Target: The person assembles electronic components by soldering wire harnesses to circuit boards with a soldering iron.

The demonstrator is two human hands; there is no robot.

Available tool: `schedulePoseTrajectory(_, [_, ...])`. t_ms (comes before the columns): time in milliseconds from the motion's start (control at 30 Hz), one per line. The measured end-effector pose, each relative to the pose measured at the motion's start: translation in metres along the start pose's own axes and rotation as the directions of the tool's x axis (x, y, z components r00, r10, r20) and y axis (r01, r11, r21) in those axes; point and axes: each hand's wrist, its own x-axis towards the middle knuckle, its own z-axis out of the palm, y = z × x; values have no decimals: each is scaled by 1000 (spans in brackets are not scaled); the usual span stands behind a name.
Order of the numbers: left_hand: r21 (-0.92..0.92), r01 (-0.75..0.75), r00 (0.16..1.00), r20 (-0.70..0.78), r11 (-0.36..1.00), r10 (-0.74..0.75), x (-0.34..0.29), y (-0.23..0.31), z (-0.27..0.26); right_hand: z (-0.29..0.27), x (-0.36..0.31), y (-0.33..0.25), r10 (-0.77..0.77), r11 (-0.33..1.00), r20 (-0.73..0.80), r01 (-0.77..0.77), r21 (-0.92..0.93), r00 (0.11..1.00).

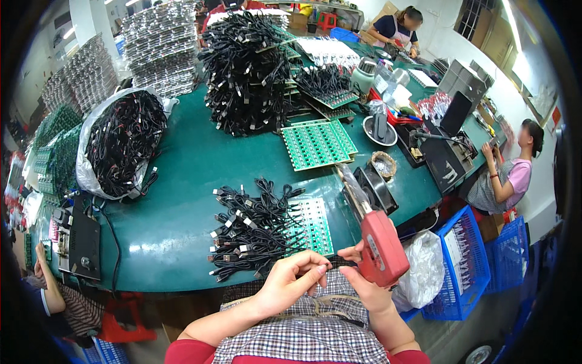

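One left hand [290,282] is pinched, content unclear; one right hand [371,293], thumb parted, holds gun [383,247], handle hidden.

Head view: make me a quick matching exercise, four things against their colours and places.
1. soldering gun
2. flask
3. basket nearest the person
4. plastic bag around loose cables

A. blue, beyond the right edge of the table
B. whitish, on the table's left side
C. red, at the right hand
D. pale green, toward the table's far end

Pairs: 1-C, 2-D, 3-A, 4-B
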Motion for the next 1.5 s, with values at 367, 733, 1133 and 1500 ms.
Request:
schedulePoseTrajectory(367, [399,11,992,-123,917,41,16,0,1,2,9,19,48,999,-38,-48,-7,998])
schedulePoseTrajectory(733, [958,66,901,-177,278,396,143,-22,-60,-46,1,70,284,946,-62,-290,-142,957])
schedulePoseTrajectory(1133, [989,-69,980,42,134,194,174,-30,-69,-69,-15,84,475,879,30,-472,-71,879])
schedulePoseTrajectory(1500, [989,-125,958,140,-74,250,173,-39,-72,-55,-9,82,497,868,12,-497,7,868])
